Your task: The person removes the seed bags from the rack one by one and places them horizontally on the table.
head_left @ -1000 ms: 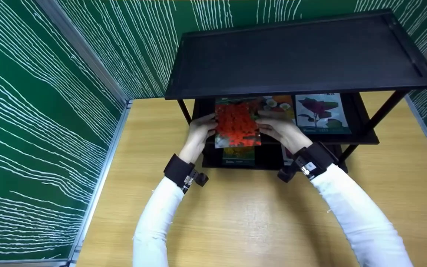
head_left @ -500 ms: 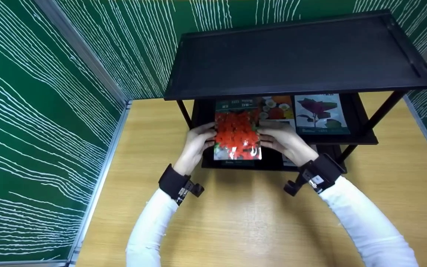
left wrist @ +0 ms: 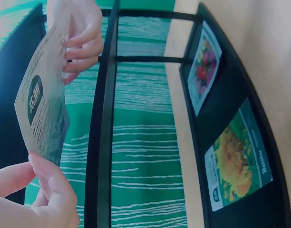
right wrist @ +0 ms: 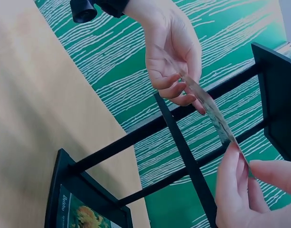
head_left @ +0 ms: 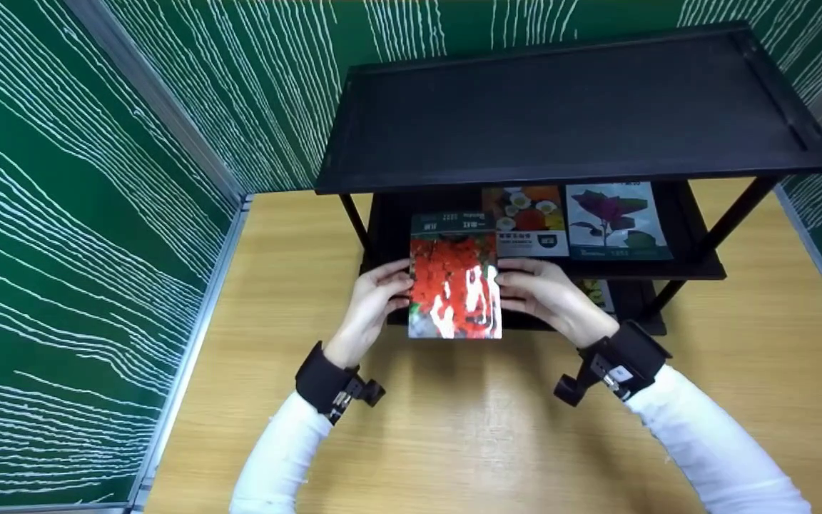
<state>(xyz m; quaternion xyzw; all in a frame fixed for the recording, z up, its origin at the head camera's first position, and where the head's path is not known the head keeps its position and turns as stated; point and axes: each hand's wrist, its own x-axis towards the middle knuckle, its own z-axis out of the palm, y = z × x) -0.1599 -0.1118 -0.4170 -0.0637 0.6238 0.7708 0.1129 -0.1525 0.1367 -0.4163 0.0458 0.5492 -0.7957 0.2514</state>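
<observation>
Left hand and right hand have a held packet between their fingers. Beyond the right fingers, an inner packet and, to its right, an outer packet lie on the middle shelf. Below the fingers, the bottom shelf bears a lower left packet and a lower right packet.

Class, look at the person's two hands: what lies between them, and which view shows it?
The red packet lies between the left hand and the right hand, each gripping one side edge; the head view shows it plainly.
</observation>
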